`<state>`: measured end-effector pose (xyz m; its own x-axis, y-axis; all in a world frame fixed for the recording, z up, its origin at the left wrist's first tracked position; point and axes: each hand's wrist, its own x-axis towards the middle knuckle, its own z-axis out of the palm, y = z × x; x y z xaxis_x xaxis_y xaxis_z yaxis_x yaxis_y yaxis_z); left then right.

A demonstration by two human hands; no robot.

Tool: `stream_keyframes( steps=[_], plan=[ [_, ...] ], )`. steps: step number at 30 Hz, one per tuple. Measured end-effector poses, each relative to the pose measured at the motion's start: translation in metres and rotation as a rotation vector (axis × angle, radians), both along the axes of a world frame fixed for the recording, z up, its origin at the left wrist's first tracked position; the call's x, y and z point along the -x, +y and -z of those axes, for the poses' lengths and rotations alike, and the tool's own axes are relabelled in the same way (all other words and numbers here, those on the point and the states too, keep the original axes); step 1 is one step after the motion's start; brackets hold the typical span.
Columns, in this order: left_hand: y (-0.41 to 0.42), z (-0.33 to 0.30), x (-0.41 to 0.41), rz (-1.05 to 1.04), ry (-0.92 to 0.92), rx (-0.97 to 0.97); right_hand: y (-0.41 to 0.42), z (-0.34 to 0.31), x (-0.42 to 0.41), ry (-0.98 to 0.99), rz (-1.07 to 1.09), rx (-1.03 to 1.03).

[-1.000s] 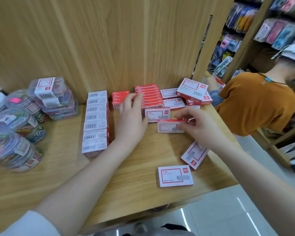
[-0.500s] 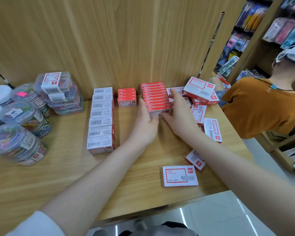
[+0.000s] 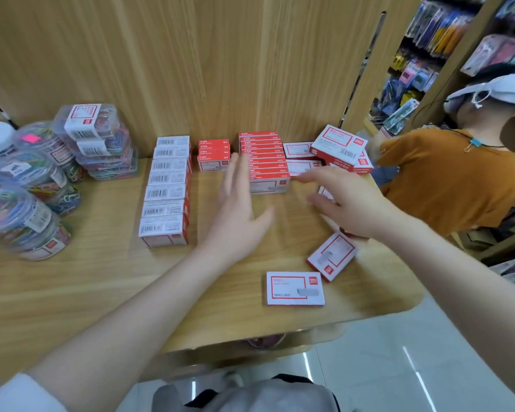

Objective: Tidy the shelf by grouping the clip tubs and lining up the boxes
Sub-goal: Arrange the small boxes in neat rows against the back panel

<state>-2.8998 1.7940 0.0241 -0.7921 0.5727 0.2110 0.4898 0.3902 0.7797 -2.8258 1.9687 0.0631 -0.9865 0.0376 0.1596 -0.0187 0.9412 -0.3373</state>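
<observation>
both hands, left hand point(image 3: 238, 215) and right hand point(image 3: 348, 200), hover open-fingered over bare shelf point(image 3: 101, 281) between box rows point(image 3: 165, 188) and the loose boxes point(image 3: 294, 288) near its front edge.

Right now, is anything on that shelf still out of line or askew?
Yes. Two boxes lie flat and loose near the front edge: one square-on, one turned at an angle. At the back right, a box sits tilted on top of others. The barcode row and red row look straight.
</observation>
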Motion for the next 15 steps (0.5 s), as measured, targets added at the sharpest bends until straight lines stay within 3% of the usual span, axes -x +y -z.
stream_keyframes(
  steps=[2, 3, 6, 8, 10, 15],
  plan=[
    [-0.017, -0.009, -0.012, 0.073, 0.226, 0.021, 0.013, -0.009, -0.018, -0.122, -0.047, -0.067],
    [-0.025, -0.013, -0.017, 0.137, 0.234, 0.035, 0.014, -0.011, -0.026, -0.197, -0.097, -0.063],
    [-0.040, -0.015, -0.028, 0.368, 0.053, 0.156, 0.011, -0.008, -0.044, -0.351, -0.316, -0.097],
    [-0.045, -0.009, -0.036, 0.464, 0.022, 0.278, 0.011, 0.000, -0.049, -0.351, -0.404, -0.215],
    [-0.047, 0.000, -0.045, 0.475, 0.047, 0.345, 0.013, 0.006, -0.052, -0.326, -0.415, -0.265],
    [-0.048, 0.009, -0.063, 0.325, 0.129, 0.357, 0.015, 0.014, -0.059, -0.232, -0.423, -0.147]
  ],
)
